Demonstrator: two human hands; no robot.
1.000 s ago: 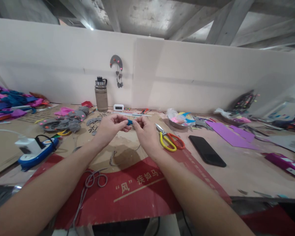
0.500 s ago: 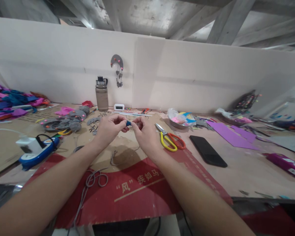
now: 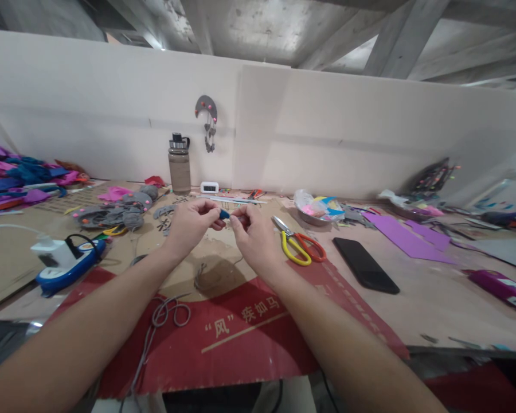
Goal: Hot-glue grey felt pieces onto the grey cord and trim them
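Pinching one blue piece (image 3: 224, 214), one left hand (image 3: 192, 222) beside one right hand (image 3: 254, 234).

Two bare forearms reach into the view, the left forearm (image 3: 90, 327) from about 8 o'clock and the right forearm (image 3: 339, 332) from about 5 o'clock, slanting inward so that they make an inverted V. The left one runs towards 2 o'clock, the right one towards 10. Both wrists look nearly straight. The bare left hand (image 3: 192, 225) has its thumb and index finger brought together in a pinch, thumb tip aimed at about 2 o'clock, other fingers curled behind. The bare right hand (image 3: 254, 234) faces it closely, thumb pointing to about 11 o'clock, fingers bent; its exact fingertip contact is too small to tell.
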